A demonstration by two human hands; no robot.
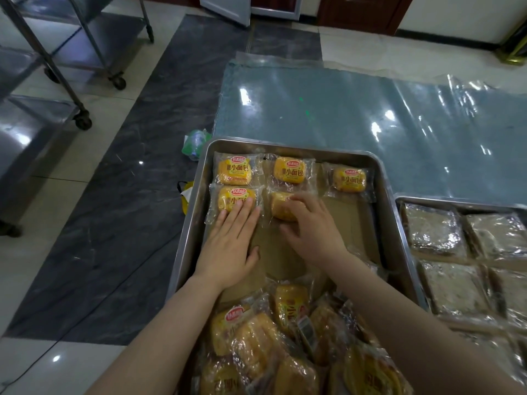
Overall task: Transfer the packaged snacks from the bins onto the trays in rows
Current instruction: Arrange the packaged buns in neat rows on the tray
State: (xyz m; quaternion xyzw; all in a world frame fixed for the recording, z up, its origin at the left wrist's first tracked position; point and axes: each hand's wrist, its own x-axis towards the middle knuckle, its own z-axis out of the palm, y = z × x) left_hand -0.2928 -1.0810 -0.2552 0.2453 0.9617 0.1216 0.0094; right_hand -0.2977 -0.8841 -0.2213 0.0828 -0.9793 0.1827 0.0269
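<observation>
A steel tray (186, 238) lined with brown card lies on the floor. Three wrapped yellow bread packets form its far row: left (234, 170), middle (290, 170), right (349, 180). In the second row, my left hand (230, 240) presses flat fingers on the left packet (232, 198). My right hand (310, 226) curls its fingers and thumb round the packet beside it (281, 209). A heap of the same packets (285, 346) fills the near end, between my forearms.
A second steel tray (456, 201) with clear-wrapped brownish squares lies at the right. Clear plastic sheeting (356, 115) covers the floor beyond. Steel carts on castors (82, 121) stand at the left. A green bag (195, 143) lies by the tray's far left corner.
</observation>
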